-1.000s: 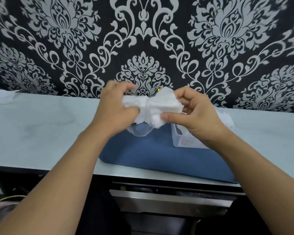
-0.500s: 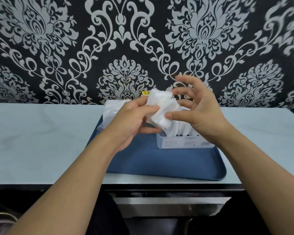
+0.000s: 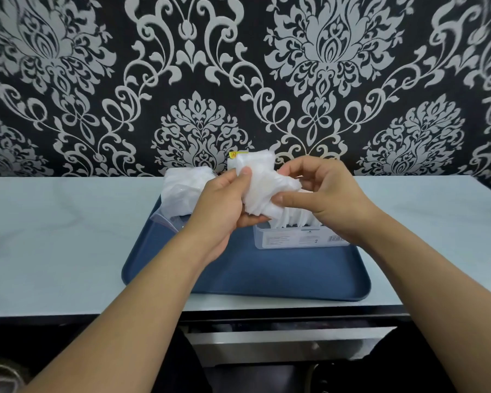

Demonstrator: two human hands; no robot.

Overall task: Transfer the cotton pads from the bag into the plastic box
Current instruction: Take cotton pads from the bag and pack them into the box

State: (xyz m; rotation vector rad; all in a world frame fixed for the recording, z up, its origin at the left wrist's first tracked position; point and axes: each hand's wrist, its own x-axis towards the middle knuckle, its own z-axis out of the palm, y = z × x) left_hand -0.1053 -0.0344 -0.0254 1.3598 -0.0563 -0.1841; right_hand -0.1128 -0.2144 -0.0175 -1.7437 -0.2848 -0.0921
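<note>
Both hands are up in the middle of the frame, working the same white bundle. Left hand (image 3: 224, 205) has its fingers curled round the bag (image 3: 257, 182) of cotton pads, thumb pressed against the upper front of it, and there's a little yellow tag poking out at the bag's top left corner. Right hand (image 3: 321, 194) comes in from the right and pinches the bag's lower right side between thumb and curled fingers.

Right below and slightly behind the hands sits the clear plastic box (image 3: 292, 238), with a printed label on its front wall. White cotton pads (image 3: 292, 219) already stand on edge inside it, though the hands cover a good part of the box's top, so can't say how full it is.

Box sits on a dark blue tray (image 3: 267, 273), which lies on the pale marble-look desk (image 3: 68, 236). Left of centre, at the tray's far left corner, there's another crumpled clear plastic bag (image 3: 182, 194) with white stuff in it, partly blocked by the left hand.

Behind everything is black wallpaper (image 3: 238, 66) with a grey damask pattern. Bottom of the frame shows a metal drawer front (image 3: 281, 344) under the desk edge.
</note>
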